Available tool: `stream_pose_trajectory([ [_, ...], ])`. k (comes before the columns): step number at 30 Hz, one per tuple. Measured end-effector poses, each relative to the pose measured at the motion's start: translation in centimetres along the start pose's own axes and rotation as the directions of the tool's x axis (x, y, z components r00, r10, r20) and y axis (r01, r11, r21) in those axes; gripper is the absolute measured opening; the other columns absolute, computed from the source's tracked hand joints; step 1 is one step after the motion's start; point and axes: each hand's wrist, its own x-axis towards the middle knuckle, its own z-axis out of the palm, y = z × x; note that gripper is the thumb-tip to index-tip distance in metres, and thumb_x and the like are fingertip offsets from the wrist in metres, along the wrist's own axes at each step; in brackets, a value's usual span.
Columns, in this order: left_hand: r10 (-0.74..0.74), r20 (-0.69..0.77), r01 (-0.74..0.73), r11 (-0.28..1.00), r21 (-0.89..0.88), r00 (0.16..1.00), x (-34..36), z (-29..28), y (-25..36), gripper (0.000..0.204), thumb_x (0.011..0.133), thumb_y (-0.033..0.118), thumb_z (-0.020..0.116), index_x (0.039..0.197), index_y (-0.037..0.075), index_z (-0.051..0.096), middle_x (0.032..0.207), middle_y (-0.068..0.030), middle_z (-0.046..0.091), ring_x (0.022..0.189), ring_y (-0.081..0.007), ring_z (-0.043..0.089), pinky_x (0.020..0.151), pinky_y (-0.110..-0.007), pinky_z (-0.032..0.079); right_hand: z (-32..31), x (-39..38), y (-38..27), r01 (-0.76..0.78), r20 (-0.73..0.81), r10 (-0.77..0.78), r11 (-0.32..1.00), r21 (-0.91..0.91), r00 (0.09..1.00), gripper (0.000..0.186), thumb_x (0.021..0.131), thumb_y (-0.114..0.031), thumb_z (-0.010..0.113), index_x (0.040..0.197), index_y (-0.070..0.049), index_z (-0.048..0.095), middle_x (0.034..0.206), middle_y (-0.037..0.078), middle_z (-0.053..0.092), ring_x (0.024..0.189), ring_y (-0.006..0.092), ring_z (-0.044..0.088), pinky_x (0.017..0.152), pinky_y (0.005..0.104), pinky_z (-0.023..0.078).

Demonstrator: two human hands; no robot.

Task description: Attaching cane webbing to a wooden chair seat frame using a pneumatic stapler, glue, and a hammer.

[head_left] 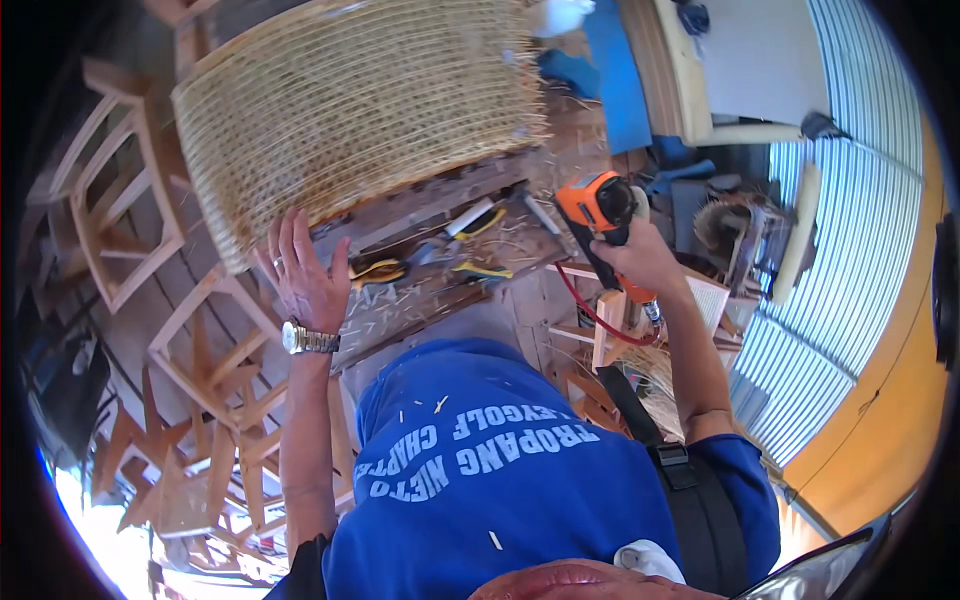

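The person's chin [580, 580] was nearest, over a blue shirt [520, 515] flecked with pale slivers. The left hand [308, 285] lay at the near edge of a woven panel [360, 110], thumb apart from the fingers, a metal watch [310, 339] on the wrist. The right hand [640, 258] had its fingers clamped round an orange-and-black power tool [598, 200], off the panel's right side, a red hose [592, 313] curving below. Yellow-and-black-handled tools [482, 222] lay between the hands.

Workshop interior. Left: bare, pale-brown wooden furniture frames [150, 272], angular and open, crowded together down the side. Right: silvery-blue corrugated sheeting [868, 130], bordered by a smooth orange-yellow surface [880, 400]. Lower left: glaring white light [118, 552] behind the lowest frames. Upper right: a flat, bright-blue panel [618, 75].
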Motion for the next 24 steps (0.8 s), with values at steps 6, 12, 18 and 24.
stream_pose_trajectory([
  [6, -0.166, 0.078, 0.153, 0.976, 0.155, 0.983, 1.1, 2.5, 6.3, 0.083, 0.083, 0.049, 0.076, 0.147, 0.007, 0.044, 0.152, -0.0139, 0.044, 0.147, -0.0388, 0.031, 0.117, -0.069, 0.012, -5.8, 0.2, 2.0, -0.046, 0.077, 0.073, 0.951, -0.307, 0.994, 0.041, 0.079, -0.019, 0.076, 0.116, -0.003, 0.067, 0.093, 0.023, 0.071, 0.087, 0.0407, 0.069, 0.078, 0.0438, 0.053],
  [12, 0.113, 0.111, -0.106, 0.992, -0.067, 0.987, 3.2, 5.8, 14.1, 0.069, 0.083, 0.040, 0.077, 0.136, 0.002, 0.057, 0.154, -0.0165, 0.043, 0.148, -0.0447, 0.027, 0.120, -0.063, 0.017, -9.5, 5.1, 4.8, 0.242, 0.055, -0.247, 0.844, -0.478, 0.968, 0.050, 0.072, -0.006, 0.069, 0.122, -0.011, 0.064, 0.103, 0.019, 0.070, 0.100, 0.0409, 0.065, 0.086, 0.0493, 0.051],
  [18, 0.307, 0.158, -0.287, 0.948, -0.138, 0.939, 7.7, 9.5, 19.1, 0.061, 0.086, 0.027, 0.075, 0.139, 0.005, 0.056, 0.159, -0.0086, 0.039, 0.150, -0.0430, 0.026, 0.121, -0.058, 0.022, -11.1, 10.1, 2.0, 0.665, 0.176, -0.656, 0.640, -0.386, 0.734, 0.057, 0.072, -0.003, 0.070, 0.128, -0.011, 0.063, 0.112, 0.015, 0.069, 0.105, 0.0380, 0.063, 0.089, 0.0455, 0.050],
  [24, 0.361, 0.055, -0.359, 0.932, -0.053, 0.931, 8.4, 12.5, 19.5, 0.049, 0.089, 0.007, 0.058, 0.138, 0.005, 0.057, 0.156, -0.0070, 0.044, 0.147, -0.0396, 0.033, 0.120, -0.055, 0.029, -10.5, 12.6, -2.6, 0.734, 0.228, -0.712, 0.563, -0.380, 0.664, 0.056, 0.071, -0.006, 0.074, 0.126, -0.012, 0.064, 0.101, 0.015, 0.072, 0.097, 0.0390, 0.066, 0.082, 0.0463, 0.053],
])
